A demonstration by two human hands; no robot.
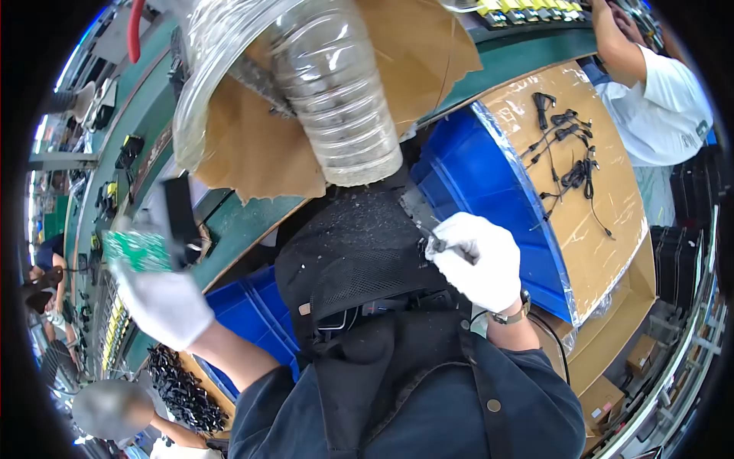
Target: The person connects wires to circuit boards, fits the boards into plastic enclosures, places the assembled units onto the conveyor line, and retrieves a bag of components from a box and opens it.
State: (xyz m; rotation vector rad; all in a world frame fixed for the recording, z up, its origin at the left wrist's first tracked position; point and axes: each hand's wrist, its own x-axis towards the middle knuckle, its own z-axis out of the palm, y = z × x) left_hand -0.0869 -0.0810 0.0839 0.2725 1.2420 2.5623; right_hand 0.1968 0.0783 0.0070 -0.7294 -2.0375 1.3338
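My left hand (164,306), in a white glove and blurred, is at the left over the green bench edge. At its fingertips is a green circuit board (138,251), which it grips. Just right of the board stands a black flat rectangular piece (181,218); whether my hand touches it I cannot tell. My right hand (480,260), also white-gloved, is closed in a pinch in front of my apron, beside the blue bin. A small dark thing (437,245) shows at its fingertips, too small to name.
A clear ribbed plastic bottle (340,107) hangs ahead among brown cardboard and plastic film. Several black cables (569,176) lie on cardboard over a blue bin (489,191). Black parts (180,386) fill a box at lower left. Co-workers sit at upper right (657,99) and lower left.
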